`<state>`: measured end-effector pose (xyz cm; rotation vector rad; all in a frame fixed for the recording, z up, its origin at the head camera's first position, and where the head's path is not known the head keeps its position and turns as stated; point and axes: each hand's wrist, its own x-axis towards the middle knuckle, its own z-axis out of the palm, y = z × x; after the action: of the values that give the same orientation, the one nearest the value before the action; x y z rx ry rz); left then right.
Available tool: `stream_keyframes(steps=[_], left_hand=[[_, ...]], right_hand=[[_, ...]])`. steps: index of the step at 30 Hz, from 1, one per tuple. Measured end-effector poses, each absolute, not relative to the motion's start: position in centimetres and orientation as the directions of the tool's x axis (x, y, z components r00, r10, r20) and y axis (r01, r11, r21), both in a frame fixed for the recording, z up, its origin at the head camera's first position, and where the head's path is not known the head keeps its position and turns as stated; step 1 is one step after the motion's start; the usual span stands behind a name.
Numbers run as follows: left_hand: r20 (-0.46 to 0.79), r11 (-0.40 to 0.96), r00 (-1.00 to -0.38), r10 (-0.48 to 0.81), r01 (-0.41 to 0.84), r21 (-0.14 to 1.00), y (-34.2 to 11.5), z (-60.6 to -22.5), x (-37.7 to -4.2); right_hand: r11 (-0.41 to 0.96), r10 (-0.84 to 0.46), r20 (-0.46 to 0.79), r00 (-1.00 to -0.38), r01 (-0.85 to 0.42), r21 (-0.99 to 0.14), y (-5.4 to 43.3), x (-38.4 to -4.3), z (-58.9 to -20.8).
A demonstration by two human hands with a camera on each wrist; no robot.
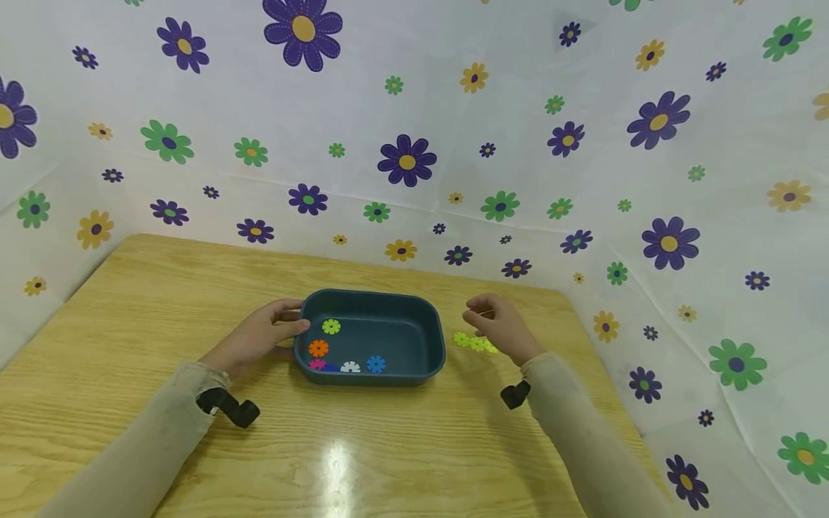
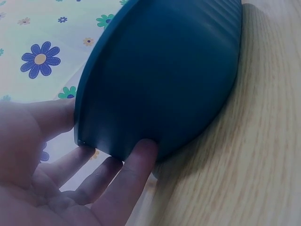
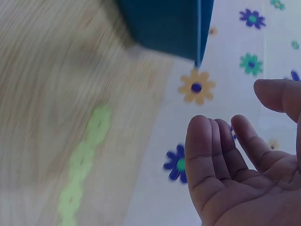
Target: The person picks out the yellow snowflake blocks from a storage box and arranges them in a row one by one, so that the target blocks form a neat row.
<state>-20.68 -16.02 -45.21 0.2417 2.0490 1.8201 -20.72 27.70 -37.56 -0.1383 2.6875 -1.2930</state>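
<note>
A dark blue plastic basin stands on the table with several loose snowflake building discs inside. Among them are a yellow-green disc, an orange disc, a white disc and a blue disc. My left hand grips the basin's left side, thumb at the rim and fingers against the outer wall. To the right of the basin, my right hand hovers with nothing in it, fingers loosely bent. Below it lies a row of joined yellow-green discs, partly hidden by the hand in the head view.
The wooden table runs up to a white flower-print cloth at the back and both sides. A dark wrist camera mount sits on each sleeve: one left, one right.
</note>
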Motion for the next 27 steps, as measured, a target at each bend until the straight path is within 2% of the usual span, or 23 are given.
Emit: stream_keyframes(steps=[5, 17, 27], left_hand=[[-0.172, 0.142, -0.91, 0.377, -0.126, 0.982, -16.0, -45.2, -20.7], [-0.176, 0.138, -0.908, 0.38, -0.132, 0.982, -16.0, -45.3, -20.8], [-0.175, 0.135, -0.909, 0.378, -0.133, 0.982, -15.8, -45.3, -20.9]], right_hand=[[0.586, -0.2, -0.046, -0.979, -0.082, -0.806, 24.1, -20.6, -37.7], [0.6, -0.266, 0.038, -0.963, -0.197, -0.775, 18.0, -20.3, -39.2], [0.634, -0.324, -0.007, -0.946, -0.212, -0.744, 13.5, -20.5, -39.7]])
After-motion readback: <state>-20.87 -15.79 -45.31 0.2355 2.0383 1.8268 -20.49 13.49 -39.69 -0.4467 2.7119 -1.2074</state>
